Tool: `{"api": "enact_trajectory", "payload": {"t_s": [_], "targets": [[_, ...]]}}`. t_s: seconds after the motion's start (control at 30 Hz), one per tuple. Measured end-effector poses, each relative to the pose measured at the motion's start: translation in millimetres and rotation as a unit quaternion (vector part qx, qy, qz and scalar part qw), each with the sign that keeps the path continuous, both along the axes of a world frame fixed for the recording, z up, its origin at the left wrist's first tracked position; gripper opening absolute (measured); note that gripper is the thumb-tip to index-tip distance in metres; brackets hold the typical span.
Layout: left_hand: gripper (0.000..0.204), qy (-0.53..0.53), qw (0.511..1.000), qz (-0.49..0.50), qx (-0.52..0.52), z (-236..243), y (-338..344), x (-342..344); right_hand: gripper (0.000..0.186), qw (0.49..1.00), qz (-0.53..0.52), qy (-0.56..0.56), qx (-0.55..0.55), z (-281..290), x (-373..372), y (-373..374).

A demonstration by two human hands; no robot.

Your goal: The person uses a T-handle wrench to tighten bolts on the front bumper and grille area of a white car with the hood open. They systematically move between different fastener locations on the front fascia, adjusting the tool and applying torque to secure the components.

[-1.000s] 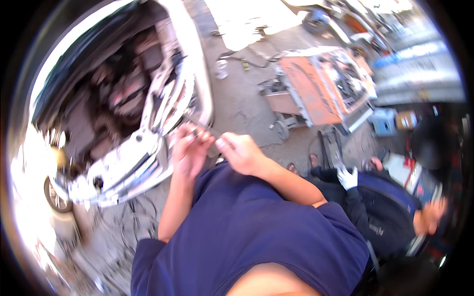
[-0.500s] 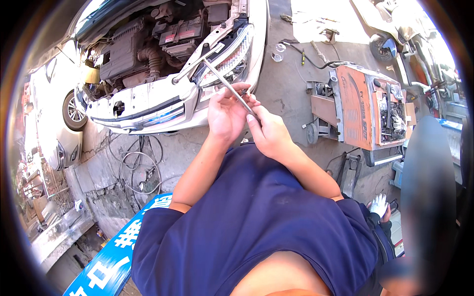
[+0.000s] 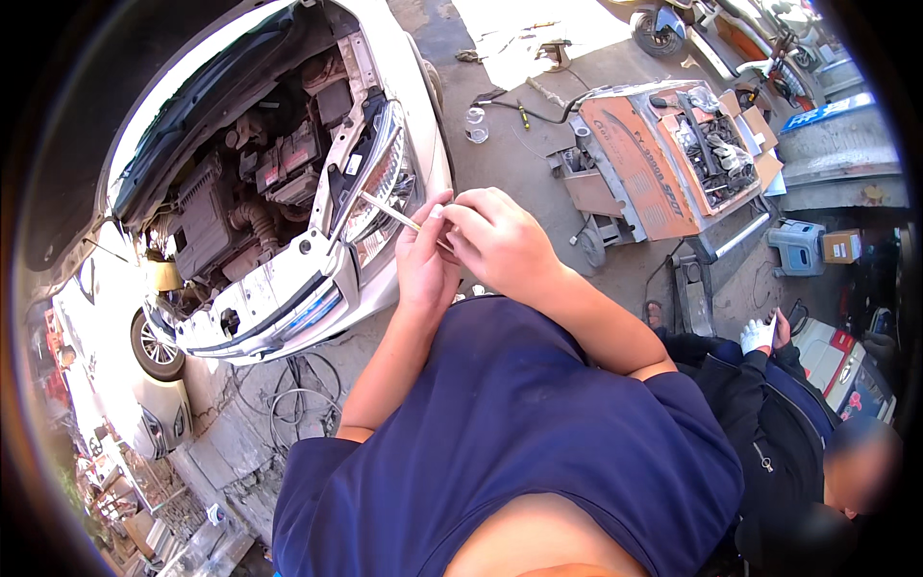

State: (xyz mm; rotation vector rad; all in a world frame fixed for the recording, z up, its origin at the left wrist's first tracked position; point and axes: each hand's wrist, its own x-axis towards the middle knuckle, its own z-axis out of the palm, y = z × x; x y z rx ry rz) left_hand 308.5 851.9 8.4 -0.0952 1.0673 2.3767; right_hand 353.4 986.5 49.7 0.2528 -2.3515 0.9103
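Observation:
A thin metal rod [image 3: 386, 211] slants from near the headlight [image 3: 382, 168] of a white car [image 3: 428, 125] into my two hands, which are together in the middle of the view. My left hand [image 3: 423, 264] is closed on the rod, thumb raised. My right hand [image 3: 500, 245] sits at its lower end with fingers curled around it, hiding that part and anything small between the fingertips. The car's hood is up, showing the engine bay [image 3: 236, 202].
An orange wheeled machine [image 3: 625, 178] with tools on top stands right of the car. A seated co-worker [image 3: 769, 433] in dark clothing and a white glove is at lower right, near a blue-grey container [image 3: 793, 248]. Cables [image 3: 298, 404] lie on the ground; a scooter [image 3: 663, 29] stands behind.
My right hand has risen over the left fingertips, covering more of the rod's lower end. The view has swung since half a second ago, bringing more of the co-worker into sight.

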Motion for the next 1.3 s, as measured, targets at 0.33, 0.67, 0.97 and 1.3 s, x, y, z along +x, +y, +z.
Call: {"api": "enact_trajectory", "payload": {"t_s": [0.33,0.67,0.97,1.3], "targets": [[0.023,0.039,0.988,0.045,-0.144,17,28,10,0.023,0.995,-0.085,0.047,-0.023,-19,-8,6],[0.018,0.051,0.985,0.091,-0.136,24,42,13,0.013,0.979,-0.025,0.086,-0.181,-18,-7,28],[0.013,0.071,0.980,0.129,-0.133,17,29,19,0.013,0.952,0.067,-0.004,-0.300,-10,0,36],[0.011,0.150,0.954,0.180,-0.186,22,35,34,0.013,0.830,0.123,-0.227,-0.495,-23,-4,28]]}}
